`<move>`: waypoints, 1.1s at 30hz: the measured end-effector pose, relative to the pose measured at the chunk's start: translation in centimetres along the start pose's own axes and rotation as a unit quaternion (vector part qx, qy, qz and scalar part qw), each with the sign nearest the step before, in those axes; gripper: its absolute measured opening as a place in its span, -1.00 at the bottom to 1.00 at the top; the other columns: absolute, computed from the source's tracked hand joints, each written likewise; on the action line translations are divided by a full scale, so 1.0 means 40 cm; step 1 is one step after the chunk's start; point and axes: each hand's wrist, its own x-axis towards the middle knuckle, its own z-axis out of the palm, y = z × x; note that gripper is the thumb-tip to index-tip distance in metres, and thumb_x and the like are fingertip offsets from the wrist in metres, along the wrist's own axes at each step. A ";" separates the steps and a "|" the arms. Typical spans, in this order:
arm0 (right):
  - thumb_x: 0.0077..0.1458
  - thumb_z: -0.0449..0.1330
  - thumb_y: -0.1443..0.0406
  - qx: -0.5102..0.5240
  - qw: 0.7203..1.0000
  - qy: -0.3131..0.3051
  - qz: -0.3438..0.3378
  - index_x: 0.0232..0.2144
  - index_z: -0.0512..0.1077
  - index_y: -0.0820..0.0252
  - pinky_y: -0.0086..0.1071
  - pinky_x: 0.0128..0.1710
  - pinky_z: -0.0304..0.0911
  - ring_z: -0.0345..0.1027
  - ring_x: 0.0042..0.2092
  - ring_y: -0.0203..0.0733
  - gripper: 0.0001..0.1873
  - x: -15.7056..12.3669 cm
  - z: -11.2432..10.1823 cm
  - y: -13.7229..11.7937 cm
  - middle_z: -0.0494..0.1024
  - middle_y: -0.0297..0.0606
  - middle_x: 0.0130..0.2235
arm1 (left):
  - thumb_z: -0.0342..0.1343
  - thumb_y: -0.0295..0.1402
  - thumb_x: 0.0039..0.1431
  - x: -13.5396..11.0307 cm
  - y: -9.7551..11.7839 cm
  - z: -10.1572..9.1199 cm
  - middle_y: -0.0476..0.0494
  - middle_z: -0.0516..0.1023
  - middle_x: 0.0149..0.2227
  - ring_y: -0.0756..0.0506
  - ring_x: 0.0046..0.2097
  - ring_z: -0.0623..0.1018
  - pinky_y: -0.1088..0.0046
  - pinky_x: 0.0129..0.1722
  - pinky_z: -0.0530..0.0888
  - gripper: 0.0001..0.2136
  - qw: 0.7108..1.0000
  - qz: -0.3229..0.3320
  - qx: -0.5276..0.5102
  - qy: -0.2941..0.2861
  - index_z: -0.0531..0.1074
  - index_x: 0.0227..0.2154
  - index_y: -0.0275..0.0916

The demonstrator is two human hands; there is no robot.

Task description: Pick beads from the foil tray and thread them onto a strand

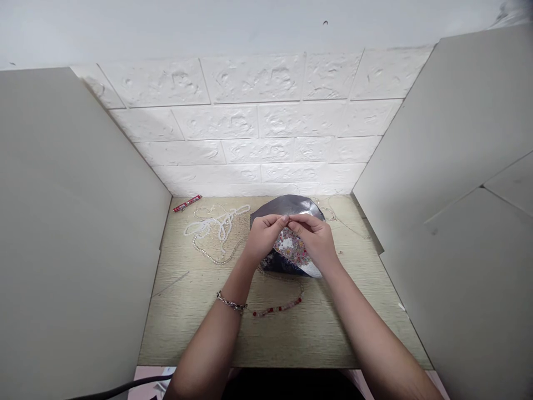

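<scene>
My left hand point(263, 236) and my right hand point(316, 239) meet over a dark shiny bowl point(287, 206) that holds many small mixed-colour beads point(293, 249). The fingertips of both hands pinch together above the beads; something very small seems to be held there, but I cannot make it out. A partly strung strand of red and pink beads point(277, 307) lies on the table in front of the bowl, and its thread runs up toward my hands. My left wrist wears a silver chain bracelet point(230, 303).
A tangle of white pearl strings point(216, 228) lies to the left of the bowl. A small red tool point(187, 203) rests at the back left of the wooden table point(291, 339). Grey panels point(62, 233) wall in both sides, with a white brick wall point(258, 122) behind.
</scene>
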 end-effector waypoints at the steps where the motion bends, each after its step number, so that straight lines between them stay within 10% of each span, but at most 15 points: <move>1: -0.19 0.23 0.23 -0.004 1.000 0.002 -0.001 -0.44 0.46 0.19 -0.34 -0.25 0.28 0.34 -0.31 -0.27 -0.81 0.000 0.000 0.000 0.50 -0.29 -0.39 | 0.04 -0.10 -0.05 0.000 -0.001 0.000 0.09 0.10 -0.75 0.12 -0.65 0.13 0.58 -0.66 0.12 -0.66 1.000 0.000 0.001 -0.001 0.42 -0.56 -0.35; 21: 0.06 -0.01 0.27 -0.316 0.922 0.002 -0.223 -0.38 0.42 0.12 -0.39 -0.34 0.18 0.29 -0.35 -0.27 -0.79 -0.013 -0.015 -0.016 0.45 -0.28 -0.41 | 0.04 -0.09 -0.06 0.003 -0.001 0.001 0.11 0.08 -0.77 0.13 -0.67 0.08 0.57 -0.68 0.02 -0.65 0.999 -0.023 0.015 -0.025 0.39 -0.58 -0.34; 33: 0.01 0.07 0.26 -0.170 0.972 0.036 -0.160 -0.41 0.44 0.12 -0.38 -0.27 0.22 0.32 -0.29 -0.27 -0.84 -0.013 -0.002 -0.019 0.47 -0.31 -0.37 | 0.07 -0.19 -0.05 -0.006 0.012 0.000 0.18 -0.08 -0.73 0.19 -0.71 -0.07 0.64 -0.73 -0.11 -0.75 0.973 -0.090 -0.193 -0.083 0.28 -0.55 -0.32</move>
